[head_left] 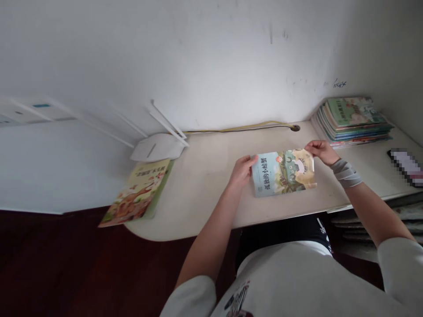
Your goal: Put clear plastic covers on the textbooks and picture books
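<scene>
A thin picture book (287,172) with a light blue and green cover is held above the white desk (211,176), its title running sideways toward my left. My left hand (243,171) grips its left edge, thumb on the cover. At the upper right corner, my right hand (322,151) pinches the book between thumb and fingers; a grey wrap circles that wrist. Off to the left lie picture books (139,193) with a yellow-green cover on top, jutting over the desk's rounded end. A stack of books (355,119) stands at the back right corner.
A white router (158,147) with several antennas sits at the back left, touching the yellow-green book. Cables (238,128) run along the wall to a round hole (295,128) in the desk. A phone (406,166), blurred out, lies at the right edge.
</scene>
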### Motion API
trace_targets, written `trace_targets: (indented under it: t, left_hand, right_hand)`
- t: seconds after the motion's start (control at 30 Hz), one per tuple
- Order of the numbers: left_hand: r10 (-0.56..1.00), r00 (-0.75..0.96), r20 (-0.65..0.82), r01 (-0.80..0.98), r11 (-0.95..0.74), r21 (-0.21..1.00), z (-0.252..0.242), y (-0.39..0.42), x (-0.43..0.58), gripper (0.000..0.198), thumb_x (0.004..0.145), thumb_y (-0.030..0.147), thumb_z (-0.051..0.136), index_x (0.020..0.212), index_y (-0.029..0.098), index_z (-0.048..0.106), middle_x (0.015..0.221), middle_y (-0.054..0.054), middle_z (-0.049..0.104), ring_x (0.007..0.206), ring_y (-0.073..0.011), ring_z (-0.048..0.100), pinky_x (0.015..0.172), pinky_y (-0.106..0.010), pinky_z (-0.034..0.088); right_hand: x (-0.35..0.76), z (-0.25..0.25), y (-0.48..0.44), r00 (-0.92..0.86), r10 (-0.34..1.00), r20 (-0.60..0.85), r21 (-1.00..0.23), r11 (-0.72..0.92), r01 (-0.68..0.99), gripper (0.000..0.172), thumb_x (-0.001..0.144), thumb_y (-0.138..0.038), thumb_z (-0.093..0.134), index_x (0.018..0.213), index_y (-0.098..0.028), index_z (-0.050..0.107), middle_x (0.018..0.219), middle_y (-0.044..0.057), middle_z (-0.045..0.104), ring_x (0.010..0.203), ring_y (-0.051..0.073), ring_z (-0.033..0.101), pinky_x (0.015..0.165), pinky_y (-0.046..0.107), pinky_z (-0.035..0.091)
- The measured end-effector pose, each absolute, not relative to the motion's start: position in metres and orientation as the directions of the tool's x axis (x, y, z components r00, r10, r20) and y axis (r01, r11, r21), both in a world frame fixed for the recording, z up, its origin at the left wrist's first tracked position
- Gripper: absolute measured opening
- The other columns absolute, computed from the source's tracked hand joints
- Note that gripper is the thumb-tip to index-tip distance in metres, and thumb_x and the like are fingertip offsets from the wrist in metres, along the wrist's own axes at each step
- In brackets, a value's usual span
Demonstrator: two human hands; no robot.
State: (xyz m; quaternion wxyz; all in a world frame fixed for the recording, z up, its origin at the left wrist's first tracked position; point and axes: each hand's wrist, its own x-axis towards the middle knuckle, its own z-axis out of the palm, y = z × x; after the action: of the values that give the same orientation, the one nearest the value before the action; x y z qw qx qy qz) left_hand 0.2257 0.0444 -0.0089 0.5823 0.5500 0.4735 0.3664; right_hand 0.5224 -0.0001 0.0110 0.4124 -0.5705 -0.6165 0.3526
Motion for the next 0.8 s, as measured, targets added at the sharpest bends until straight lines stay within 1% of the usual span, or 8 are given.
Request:
trace_targets:
  t: [0.1, 0.23, 0.3, 0.4, 0.47, 0.53, 0.7, 0.8]
  left_hand:
    - [0.977, 0.178, -0.117, 0.352, 0.047, 0.935, -0.013, 0.049, 0.23, 0.035, 0.076, 0.05, 0.051, 0.068, 0.016, 0.056, 0.067, -0.004, 0.06, 0.066, -0.0168, 0.058, 0.057, -0.026, 0.041]
    - [0.994, 0.071, -0.078, 0.576, 0.023, 0.817, -0.016, 0.053, 0.233, 0.022, 0.075, 0.035, 0.057, 0.062, 0.019, 0.051, 0.069, -0.003, 0.059, 0.08, -0.0205, 0.058, 0.065, -0.027, 0.04]
    - [0.998, 0.055, -0.043, 0.694, -0.007, 0.719, -0.017, 0.053, 0.234, 0.012, 0.075, 0.031, 0.059, 0.077, 0.019, 0.056, 0.082, -0.005, 0.061, 0.087, -0.0216, 0.057, 0.071, -0.029, 0.041]
    - [0.99, 0.128, 0.066, 0.868, -0.144, 0.476, -0.018, 0.052, 0.237, 0.028, 0.08, 0.03, 0.054, 0.107, 0.022, 0.054, 0.108, -0.009, 0.057, 0.095, -0.0219, 0.056, 0.076, -0.031, 0.042]
    - [0.973, 0.217, 0.082, 0.904, -0.232, 0.358, -0.018, 0.051, 0.24, 0.025, 0.085, 0.029, 0.048, 0.107, 0.023, 0.055, 0.111, -0.009, 0.054, 0.097, -0.0215, 0.055, 0.076, -0.03, 0.043]
    - [0.959, 0.274, 0.067, 0.914, -0.281, 0.291, -0.018, 0.05, 0.243, 0.022, 0.088, 0.026, 0.04, 0.1, 0.022, 0.059, 0.105, -0.009, 0.056, 0.095, -0.0212, 0.055, 0.074, -0.03, 0.042]
    - [0.952, 0.293, 0.089, 0.924, -0.305, 0.231, -0.02, 0.047, 0.249, 0.029, 0.092, 0.023, 0.031, 0.096, 0.018, 0.06, 0.101, -0.011, 0.056, 0.094, -0.0219, 0.053, 0.074, -0.03, 0.041]
    - [0.94, 0.33, 0.09, 0.909, -0.342, 0.238, -0.022, 0.042, 0.249, 0.028, 0.092, 0.023, 0.031, 0.097, 0.018, 0.059, 0.101, -0.01, 0.055, 0.095, -0.0208, 0.052, 0.077, -0.03, 0.04]
  right_hand:
    - [0.517, -0.002, 0.007, 0.145, 0.989, -0.032, -0.838, -0.105, 0.535, 0.04, 0.077, -0.056, 0.049, 0.07, -0.017, 0.055, 0.055, -0.003, 0.052, 0.048, 0.009, 0.046, 0.047, 0.022, 0.039]
    - [0.511, -0.014, 0.018, 0.228, 0.968, -0.1, -0.641, -0.238, 0.73, 0.034, 0.081, -0.046, 0.048, 0.064, -0.017, 0.056, 0.051, -0.002, 0.051, 0.05, 0.011, 0.049, 0.05, 0.022, 0.038]
    - [0.51, -0.014, 0.021, 0.243, 0.965, -0.1, -0.585, -0.255, 0.77, 0.029, 0.076, -0.041, 0.057, 0.06, -0.017, 0.056, 0.055, 0.001, 0.055, 0.059, 0.014, 0.054, 0.055, 0.024, 0.039]
    - [0.507, -0.011, 0.022, 0.274, 0.96, -0.051, -0.412, -0.27, 0.87, 0.023, 0.074, -0.039, 0.061, 0.075, -0.017, 0.062, 0.077, 0.006, 0.064, 0.076, 0.019, 0.058, 0.064, 0.027, 0.04]
    - [0.502, -0.009, 0.021, 0.213, 0.977, 0.007, -0.211, -0.207, 0.955, 0.024, 0.081, -0.038, 0.054, 0.091, -0.019, 0.063, 0.094, 0.008, 0.064, 0.083, 0.019, 0.058, 0.067, 0.027, 0.04]
    - [0.495, -0.009, 0.018, 0.116, 0.993, 0.031, -0.048, -0.114, 0.992, 0.024, 0.088, -0.032, 0.043, 0.097, -0.02, 0.062, 0.102, 0.009, 0.062, 0.087, 0.018, 0.058, 0.069, 0.026, 0.039]
    - [0.482, -0.014, 0.006, 0.037, 0.998, 0.052, 0.056, -0.04, 0.998, 0.032, 0.093, -0.023, 0.03, 0.102, -0.013, 0.059, 0.106, 0.016, 0.059, 0.1, 0.024, 0.053, 0.075, 0.029, 0.038]
    - [0.481, -0.015, -0.01, 0.012, 0.999, 0.039, 0.097, -0.015, 0.995, 0.031, 0.093, -0.021, 0.029, 0.101, -0.012, 0.058, 0.103, 0.016, 0.06, 0.098, 0.024, 0.054, 0.072, 0.029, 0.037]
